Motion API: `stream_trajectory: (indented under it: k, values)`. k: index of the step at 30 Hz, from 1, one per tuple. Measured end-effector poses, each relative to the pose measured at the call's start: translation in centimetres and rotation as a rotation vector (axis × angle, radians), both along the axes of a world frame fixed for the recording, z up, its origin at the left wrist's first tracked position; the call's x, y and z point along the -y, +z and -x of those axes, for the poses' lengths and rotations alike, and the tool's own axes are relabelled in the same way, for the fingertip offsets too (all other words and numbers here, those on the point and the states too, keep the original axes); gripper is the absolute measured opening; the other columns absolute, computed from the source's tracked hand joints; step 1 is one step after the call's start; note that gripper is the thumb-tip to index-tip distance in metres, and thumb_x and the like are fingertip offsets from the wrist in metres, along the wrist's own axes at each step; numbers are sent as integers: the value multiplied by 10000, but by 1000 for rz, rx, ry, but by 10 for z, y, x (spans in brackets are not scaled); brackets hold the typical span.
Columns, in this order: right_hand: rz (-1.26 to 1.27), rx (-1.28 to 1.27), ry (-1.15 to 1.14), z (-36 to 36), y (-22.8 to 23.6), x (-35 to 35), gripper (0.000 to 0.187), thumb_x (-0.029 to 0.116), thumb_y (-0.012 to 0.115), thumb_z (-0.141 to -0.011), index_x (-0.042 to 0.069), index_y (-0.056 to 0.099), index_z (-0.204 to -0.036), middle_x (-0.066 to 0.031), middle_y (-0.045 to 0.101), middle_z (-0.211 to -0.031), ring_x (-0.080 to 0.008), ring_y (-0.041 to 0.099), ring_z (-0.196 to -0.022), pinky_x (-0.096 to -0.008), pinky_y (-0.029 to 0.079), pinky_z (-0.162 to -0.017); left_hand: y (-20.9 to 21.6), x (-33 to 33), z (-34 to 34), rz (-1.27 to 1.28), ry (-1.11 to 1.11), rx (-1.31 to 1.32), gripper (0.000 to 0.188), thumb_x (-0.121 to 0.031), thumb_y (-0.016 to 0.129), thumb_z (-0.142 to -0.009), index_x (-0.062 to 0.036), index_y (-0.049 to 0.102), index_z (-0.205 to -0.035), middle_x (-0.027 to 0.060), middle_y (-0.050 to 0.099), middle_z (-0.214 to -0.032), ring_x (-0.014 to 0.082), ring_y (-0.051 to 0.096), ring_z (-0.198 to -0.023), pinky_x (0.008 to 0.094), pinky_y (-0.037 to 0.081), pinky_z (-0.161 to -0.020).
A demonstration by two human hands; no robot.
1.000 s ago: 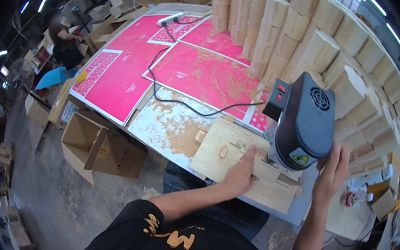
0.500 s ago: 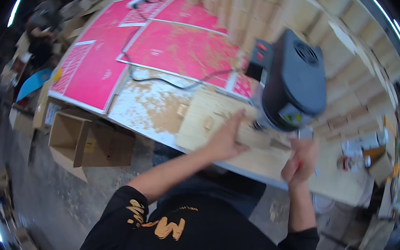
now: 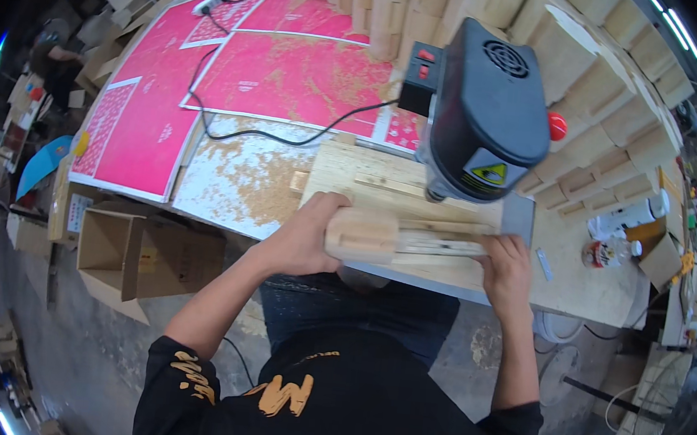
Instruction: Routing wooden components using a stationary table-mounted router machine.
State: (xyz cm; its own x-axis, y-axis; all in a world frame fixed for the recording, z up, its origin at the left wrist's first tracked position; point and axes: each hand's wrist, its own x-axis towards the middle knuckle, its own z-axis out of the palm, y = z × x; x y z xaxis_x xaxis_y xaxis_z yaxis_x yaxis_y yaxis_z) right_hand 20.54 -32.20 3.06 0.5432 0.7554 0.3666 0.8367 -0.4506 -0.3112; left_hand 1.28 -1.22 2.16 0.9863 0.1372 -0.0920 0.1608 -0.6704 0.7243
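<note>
A pale wooden piece (image 3: 362, 236) lies level in front of the drill press (image 3: 493, 106); it has a thick block at its left end and narrow strips reaching right. My left hand (image 3: 306, 234) is closed round the block's left end, thumb on the far side. The right ends of the strips are pinched in my right hand (image 3: 508, 265), whose fingertips are partly hidden. Behind the piece is a plywood board (image 3: 344, 171) with wooden strips (image 3: 402, 187) on it, under the drill press's chuck (image 3: 434, 196).
Stacked wooden pieces (image 3: 580, 80) rise behind and right of the drill press. Sawdust and a black cable (image 3: 272, 139) lie on the table beside pink sheets (image 3: 286, 77). A plastic bottle (image 3: 609, 253) stands at the right, and an open cardboard box (image 3: 152, 257) sits below left.
Both hands have drawn nearer to my body, the left also shifting left. My right hand has left the drill press's right side and now grips the wooden piece, which has come out from under the chuck.
</note>
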Motion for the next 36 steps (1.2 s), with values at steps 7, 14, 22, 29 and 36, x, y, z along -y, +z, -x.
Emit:
stream_trajectory:
  k: [7,14,22,29,36]
  values:
    - [-104,-132,-50,-7,-12,10,305,-12,720,-795,13,687,-1096,-173,679,-1066,-387,621,-1040,-435,493,-905,-8,-78,77,-780,204,777,757,119,705,-596,-125,582,-1303,224,499,-1331,445,543,-1179,462,534,-906]
    - [-111,-166,-101,-7,-7,5,314,-3,703,-822,-4,664,-1134,-207,655,-1119,-403,625,-1054,-446,498,-912,8,-226,97,-587,826,238,776,-132,803,-602,-153,553,-1337,243,545,-1158,434,570,-1086,476,512,-907]
    - [-88,-198,-166,-1,-7,-4,327,-23,744,-747,19,684,-1065,-192,658,-1137,-398,619,-1061,-457,502,-903,-34,-420,132,-360,1040,-217,1034,-499,796,-714,-97,351,-1556,347,423,-1490,487,459,-1363,477,384,-1147]
    - [-50,-200,-221,2,-12,1,327,14,764,-729,11,681,-1045,-191,652,-1074,-417,604,-1014,-471,497,-867,67,-331,-112,-303,677,391,927,-492,840,-769,32,479,-1443,277,539,-1427,380,502,-1363,455,398,-1137]
    - [-75,-282,-292,6,-4,-11,365,-8,742,-722,36,697,-1082,-219,669,-1141,-451,611,-1103,-479,504,-923,212,-278,-345,181,502,671,904,-346,844,-787,11,407,-1493,255,522,-1396,282,555,-1247,410,470,-1012]
